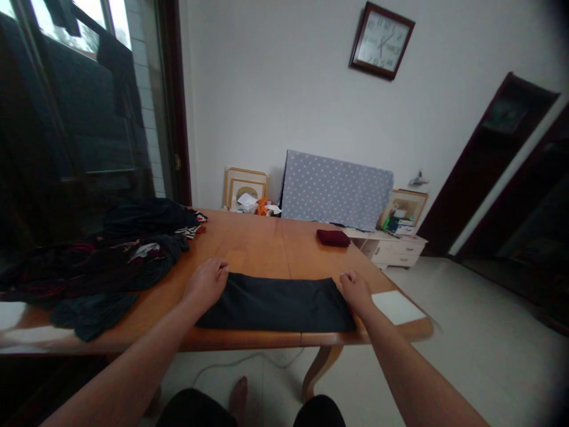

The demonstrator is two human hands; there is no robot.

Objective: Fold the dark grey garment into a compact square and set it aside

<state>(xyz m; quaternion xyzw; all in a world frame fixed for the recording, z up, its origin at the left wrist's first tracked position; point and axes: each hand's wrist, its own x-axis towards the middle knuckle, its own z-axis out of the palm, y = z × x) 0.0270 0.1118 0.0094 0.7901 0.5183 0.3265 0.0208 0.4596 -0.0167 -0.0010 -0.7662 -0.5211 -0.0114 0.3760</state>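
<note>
A black garment (278, 303), folded into a long flat strip, lies along the near edge of the wooden table (262, 243). My left hand (207, 282) rests on its left end, fingers curled over the far corner. At the strip's right end my right hand (355, 289) pinches the far corner with closed fingers. Both forearms reach in from below.
A heap of dark clothes (106, 261) covers the table's left side. A small folded maroon cloth (333, 238) sits at the far right, and a white sheet (397, 306) lies at the near right corner. Beyond stand a dotted covered board (335, 190), picture frames and a low white cabinet (395, 248).
</note>
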